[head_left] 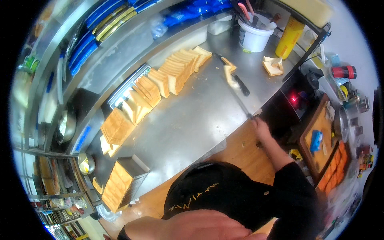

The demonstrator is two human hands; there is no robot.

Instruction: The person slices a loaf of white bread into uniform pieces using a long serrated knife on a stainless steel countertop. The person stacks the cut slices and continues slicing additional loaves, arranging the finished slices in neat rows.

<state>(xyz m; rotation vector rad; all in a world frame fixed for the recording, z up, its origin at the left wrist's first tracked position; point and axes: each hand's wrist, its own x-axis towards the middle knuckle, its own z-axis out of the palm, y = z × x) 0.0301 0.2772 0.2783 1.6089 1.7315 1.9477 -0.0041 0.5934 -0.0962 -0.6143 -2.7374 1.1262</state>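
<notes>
My right hand (262,130) grips the handle of a long knife (241,105) at the counter's near edge, its blade pointing away over the steel. Close to the camera at the bottom, my left hand (208,228) looks large, with a pale piece of bread (267,227) at its fingertips; the fingers show only in part. Beyond the knife blade lie a second knife with a black handle (241,85) and a thin strip of bread crust (229,73). A long row of sliced bread (176,72) leans along the back of the counter.
A brown loaf (117,187) sits against a grey metal tin (138,166) at the left. A white bucket of tools (256,36), a yellow cylinder (290,37) and bread trimmings (273,66) stand at the far right. A wooden board with a blue packet (316,140) is right.
</notes>
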